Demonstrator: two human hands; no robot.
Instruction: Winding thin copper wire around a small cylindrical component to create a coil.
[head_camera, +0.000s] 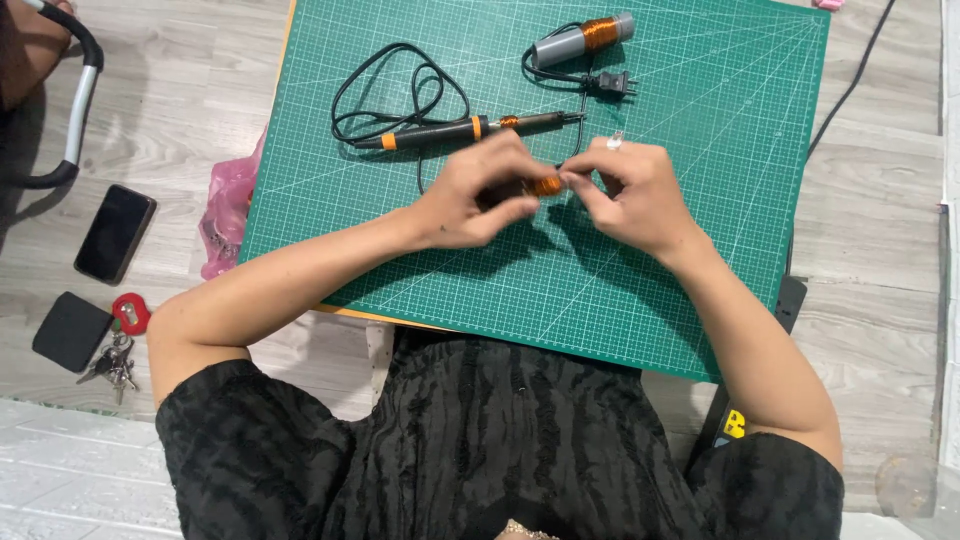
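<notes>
My left hand (478, 192) and my right hand (630, 192) meet over the middle of a green cutting mat (700, 250). Between their fingertips they pinch a small dark rod wound with copper wire (545, 185). Just beyond the hands lies a black and orange soldering iron (470, 128) with its black cord (395, 85) coiled to the left. Farther back a grey cylinder with a copper wire coil (582, 37) lies beside the cord's plug (610, 85).
The mat covers a small table on a grey wood floor. A pink plastic bag (228, 205) hangs at the mat's left edge. On the floor to the left lie a black phone (115, 233), a dark wallet (70, 330) and keys (118, 355).
</notes>
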